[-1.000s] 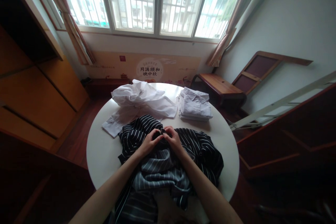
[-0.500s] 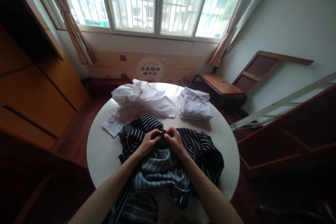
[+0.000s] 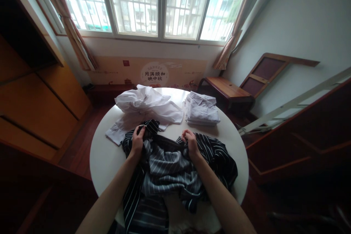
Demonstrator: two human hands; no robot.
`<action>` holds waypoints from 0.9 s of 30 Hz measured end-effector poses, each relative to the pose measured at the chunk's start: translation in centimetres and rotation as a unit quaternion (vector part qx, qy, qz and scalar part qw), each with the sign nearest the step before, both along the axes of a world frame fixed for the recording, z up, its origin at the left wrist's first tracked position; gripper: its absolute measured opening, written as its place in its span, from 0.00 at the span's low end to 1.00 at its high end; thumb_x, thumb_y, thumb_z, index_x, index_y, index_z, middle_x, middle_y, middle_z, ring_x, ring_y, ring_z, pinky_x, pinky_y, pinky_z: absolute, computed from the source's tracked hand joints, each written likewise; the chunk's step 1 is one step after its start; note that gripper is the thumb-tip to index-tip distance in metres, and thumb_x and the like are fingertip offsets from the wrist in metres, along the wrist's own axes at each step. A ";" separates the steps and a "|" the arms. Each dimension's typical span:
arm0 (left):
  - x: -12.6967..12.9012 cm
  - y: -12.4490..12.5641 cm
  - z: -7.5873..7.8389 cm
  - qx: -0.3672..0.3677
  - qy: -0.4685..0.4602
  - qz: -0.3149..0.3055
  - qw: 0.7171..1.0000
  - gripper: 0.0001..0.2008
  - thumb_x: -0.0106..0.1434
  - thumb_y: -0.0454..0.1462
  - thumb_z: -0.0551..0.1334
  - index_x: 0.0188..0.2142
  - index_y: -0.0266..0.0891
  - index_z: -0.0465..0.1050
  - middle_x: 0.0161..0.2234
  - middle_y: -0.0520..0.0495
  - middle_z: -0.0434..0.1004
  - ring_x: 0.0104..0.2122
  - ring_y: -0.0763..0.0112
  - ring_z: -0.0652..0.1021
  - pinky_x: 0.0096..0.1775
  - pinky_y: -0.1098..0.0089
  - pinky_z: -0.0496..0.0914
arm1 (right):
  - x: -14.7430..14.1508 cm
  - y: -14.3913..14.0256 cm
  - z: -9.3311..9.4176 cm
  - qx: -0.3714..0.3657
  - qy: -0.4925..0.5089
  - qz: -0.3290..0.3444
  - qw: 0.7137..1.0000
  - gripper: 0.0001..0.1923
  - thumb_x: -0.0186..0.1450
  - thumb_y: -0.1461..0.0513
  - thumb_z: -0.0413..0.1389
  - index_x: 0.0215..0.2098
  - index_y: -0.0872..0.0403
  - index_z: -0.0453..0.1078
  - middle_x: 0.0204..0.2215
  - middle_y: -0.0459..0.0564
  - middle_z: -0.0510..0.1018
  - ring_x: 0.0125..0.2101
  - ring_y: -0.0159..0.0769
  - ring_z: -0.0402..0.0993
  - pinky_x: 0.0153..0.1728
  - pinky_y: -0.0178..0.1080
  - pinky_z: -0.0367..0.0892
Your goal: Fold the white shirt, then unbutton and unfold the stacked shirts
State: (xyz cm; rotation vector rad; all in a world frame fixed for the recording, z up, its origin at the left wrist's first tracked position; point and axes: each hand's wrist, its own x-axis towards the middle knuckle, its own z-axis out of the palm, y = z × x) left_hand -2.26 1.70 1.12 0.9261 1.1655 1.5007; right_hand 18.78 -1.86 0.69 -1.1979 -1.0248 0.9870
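- Both hands are closed on the far edge of the striped shirt [image 3: 170, 170]: the left hand [image 3: 138, 139] is clenched around a bunched corner of dark cloth, and the right hand [image 3: 189, 141] is clenched on the same edge, further to the right.
- Between the two hands the gripped edge is drawn into a shallow, sagging line; the shirt's long axis at that edge is thus laid left to right, from one fist to the other.
- From that edge the rest of the striped shirt is spread back toward the person, between and beneath the forearms, with its lower part draped over the near rim of the round table [image 3: 104, 161].
- Neither hand is noticeably nearer to the garment, since each is already on it; the left hand is held slightly further from the body than the right.
- Just beyond the left hand, almost touching its knuckles, a crumpled white shirt [image 3: 145, 104] is heaped, with one sleeve trailing off to that hand's left.
- Beyond the right hand, and apart from it, a folded white shirt stack [image 3: 202, 108] is set near the far side of the table.
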 end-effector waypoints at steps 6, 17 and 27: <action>-7.2 1.7 0.0 0.021 -0.080 0.147 0.986 0.12 0.50 0.41 0.62 0.33 0.37 0.68 0.29 0.54 0.71 0.26 0.77 0.72 0.32 0.75 0.67 | 4.3 -1.8 2.0 -0.030 -0.196 0.082 0.977 0.13 0.55 0.53 0.51 0.23 0.54 0.67 0.13 0.40 0.60 0.15 0.27 0.54 0.18 0.32 0.50; -10.6 -0.4 1.0 0.019 -0.041 0.117 0.992 0.12 0.44 0.41 0.65 0.26 0.36 0.69 0.20 0.56 0.69 0.20 0.78 0.69 0.24 0.77 0.64 | 8.5 -5.0 4.9 -0.016 -0.536 0.012 0.844 0.10 0.54 0.59 0.52 0.32 0.50 0.73 0.24 0.48 0.76 0.27 0.38 0.71 0.30 0.37 0.61; -12.4 -2.2 3.0 -0.206 0.092 -0.284 0.932 0.08 0.43 0.37 0.68 0.19 0.35 0.70 0.15 0.53 0.69 0.15 0.75 0.69 0.16 0.77 0.60 | 10.5 -5.0 8.0 -0.115 -0.409 0.093 0.900 0.12 0.52 0.56 0.52 0.27 0.55 0.70 0.25 0.49 0.75 0.29 0.38 0.69 0.32 0.37 0.62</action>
